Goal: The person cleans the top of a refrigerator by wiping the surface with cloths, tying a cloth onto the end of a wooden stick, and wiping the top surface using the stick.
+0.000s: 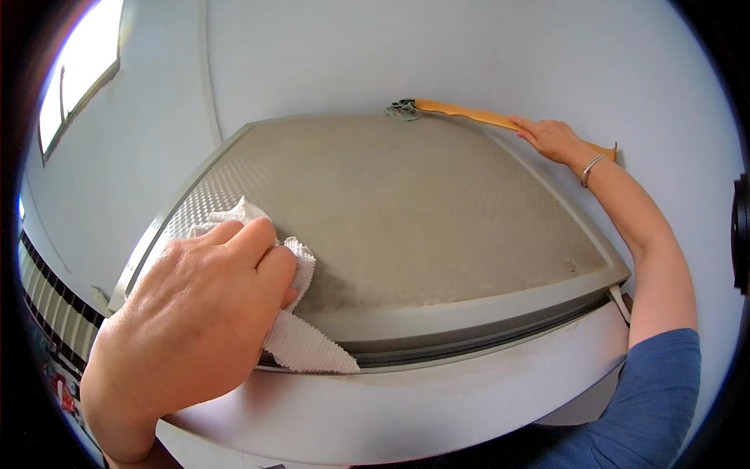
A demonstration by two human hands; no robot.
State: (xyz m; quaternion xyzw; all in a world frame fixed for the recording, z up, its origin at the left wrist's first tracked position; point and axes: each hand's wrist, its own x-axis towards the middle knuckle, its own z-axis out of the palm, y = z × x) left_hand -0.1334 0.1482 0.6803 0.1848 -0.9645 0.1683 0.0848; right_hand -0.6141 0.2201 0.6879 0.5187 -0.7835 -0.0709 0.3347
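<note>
White cloth [303,344] lies bunched on a grimy appliance top [414,219].
The left hand [199,313] holds it at the near left, one corner drooping over the front edge; the right hand [555,141] (a bracelet [591,170] circles its wrist) grasps a yellow stick [469,115], whose scruffy grey end [402,111] meets the far edge beside the wall [351,55].

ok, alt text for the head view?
A left hand holds a bunched white cloth at the near left of the textured top of what looks like a fridge. The right hand holds a yellow stick, its ragged grey-green end at the top's far edge.
</note>
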